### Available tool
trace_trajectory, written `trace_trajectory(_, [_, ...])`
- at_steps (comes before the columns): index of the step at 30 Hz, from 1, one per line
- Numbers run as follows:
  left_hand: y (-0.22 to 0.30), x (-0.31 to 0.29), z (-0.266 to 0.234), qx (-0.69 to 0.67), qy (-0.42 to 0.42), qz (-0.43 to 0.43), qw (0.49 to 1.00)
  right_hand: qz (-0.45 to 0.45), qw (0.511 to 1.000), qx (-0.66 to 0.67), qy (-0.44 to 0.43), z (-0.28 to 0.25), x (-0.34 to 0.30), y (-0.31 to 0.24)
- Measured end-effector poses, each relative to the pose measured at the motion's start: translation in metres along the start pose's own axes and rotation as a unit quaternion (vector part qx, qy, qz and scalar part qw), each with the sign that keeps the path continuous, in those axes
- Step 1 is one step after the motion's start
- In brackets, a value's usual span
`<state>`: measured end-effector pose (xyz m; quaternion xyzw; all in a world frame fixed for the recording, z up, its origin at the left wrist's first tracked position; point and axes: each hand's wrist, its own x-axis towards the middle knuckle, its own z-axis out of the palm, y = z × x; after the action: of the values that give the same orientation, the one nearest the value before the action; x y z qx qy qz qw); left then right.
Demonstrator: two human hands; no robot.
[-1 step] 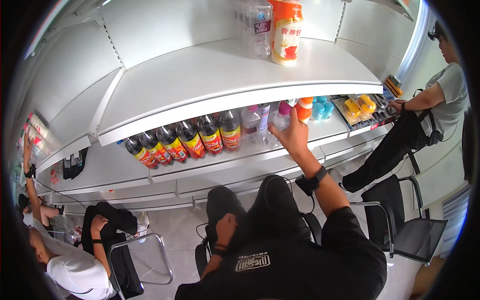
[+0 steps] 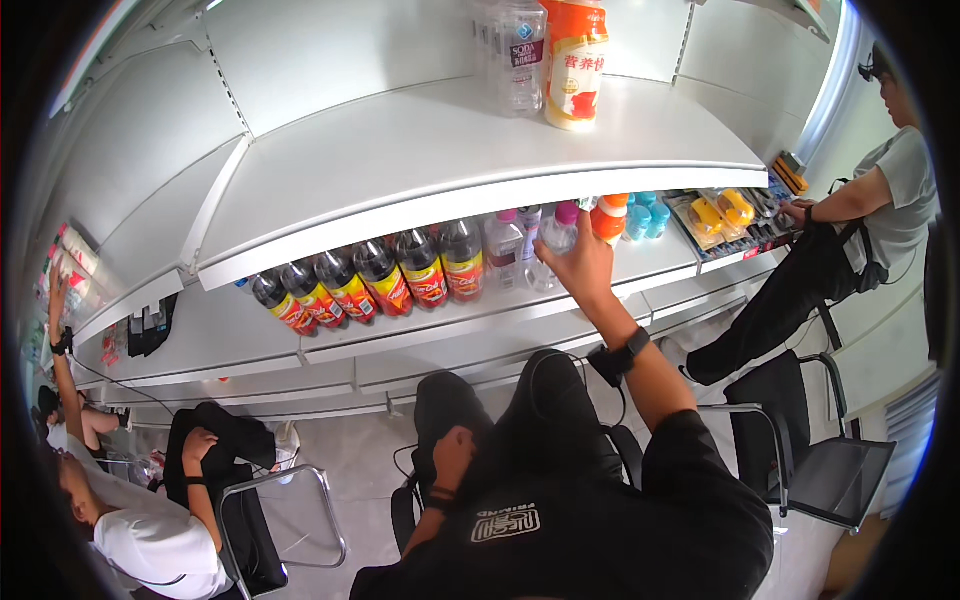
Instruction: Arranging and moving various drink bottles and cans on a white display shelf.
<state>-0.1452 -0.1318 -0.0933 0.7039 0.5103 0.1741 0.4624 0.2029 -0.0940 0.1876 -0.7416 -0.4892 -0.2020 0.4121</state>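
My right hand is raised to the middle shelf and its fingers are wrapped around a clear bottle with a pink cap. A black watch sits on that wrist. To the bottle's left stand another clear pink-capped bottle and a row of several dark cola bottles with red and yellow labels. An orange bottle stands just to its right. My left hand rests on my knee, fingers curled, holding nothing.
On the upper shelf stand clear bottles and an orange-and-white bottle. A person at the right reaches to snack packs. Another person sits at lower left. Black chairs stand close by.
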Motion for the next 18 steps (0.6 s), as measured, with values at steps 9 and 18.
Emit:
trace_trajectory(9, [0.012,0.002,-0.003,0.015,-0.002,-0.009,1.000,0.101,0.983,0.150,-0.032,0.051,-0.033,0.028])
trace_trajectory(18, [-0.005,0.011,0.009,0.069,0.019,0.047,0.996,0.101,0.970,0.175,-0.137,0.055,-0.055,0.063])
